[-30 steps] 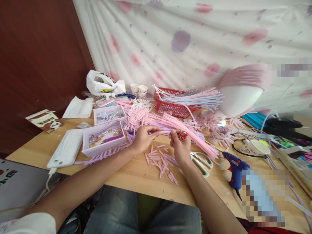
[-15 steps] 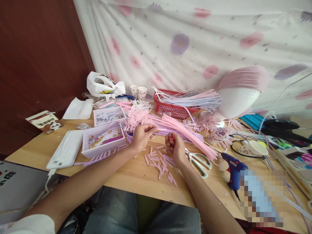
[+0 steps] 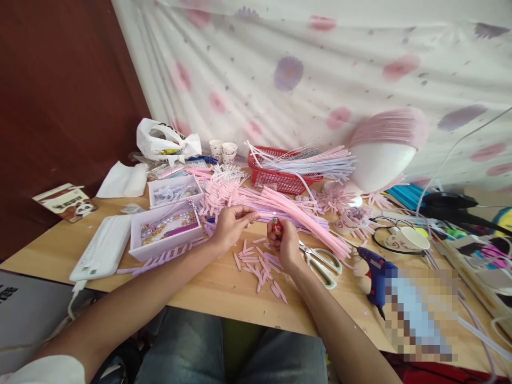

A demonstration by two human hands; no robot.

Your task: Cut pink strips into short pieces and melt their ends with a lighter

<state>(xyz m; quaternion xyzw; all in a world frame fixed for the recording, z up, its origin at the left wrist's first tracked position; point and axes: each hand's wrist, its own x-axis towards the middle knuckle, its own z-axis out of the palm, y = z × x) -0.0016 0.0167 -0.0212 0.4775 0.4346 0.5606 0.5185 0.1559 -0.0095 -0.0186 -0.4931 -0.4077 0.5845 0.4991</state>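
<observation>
While the left hand [image 3: 231, 223] pinches the end of a pink stem [image 3: 256, 215] at frame centre, the right hand [image 3: 285, 244], closed round an upright red lighter [image 3: 277, 228], sits just right of it over the table [image 3: 224, 290].

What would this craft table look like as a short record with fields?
Left hand: fingers pinched together by the pink sticks; what they hold is too small to tell
Right hand: grips a red lighter, upright
Below hands: cut pink pieces on the table
Right of hands: scissors, blue glue gun
Behind: red basket
</observation>
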